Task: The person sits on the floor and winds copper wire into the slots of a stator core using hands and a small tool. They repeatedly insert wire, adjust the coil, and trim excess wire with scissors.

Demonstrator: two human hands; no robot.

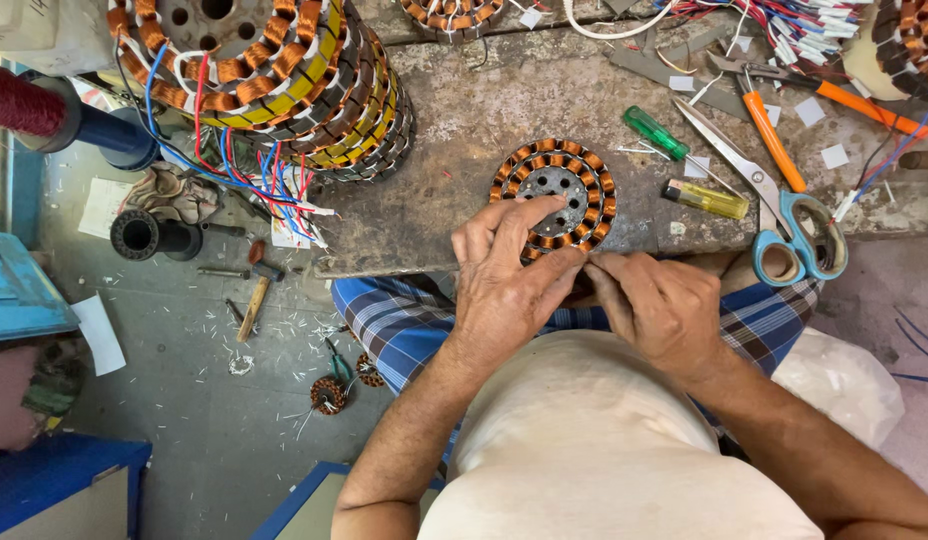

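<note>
A round motor stator [555,187] with copper wire coils around a grey perforated hub lies near the front edge of a worn workbench [464,120]. My left hand [509,280] rests on its near side, fingers spread over the hub and coils. My right hand [656,303] is beside it at the bench edge, fingertips pinched together against the stator's lower right rim; what they pinch is too small to see.
A tall stack of wound stators [274,80] with coloured wires stands at the back left. Scissors [774,200], a green-handled screwdriver [656,132], a yellow-handled tool [706,199] and orange-handled pliers [814,95] lie to the right. A hammer [256,295] and small coils lie on the floor.
</note>
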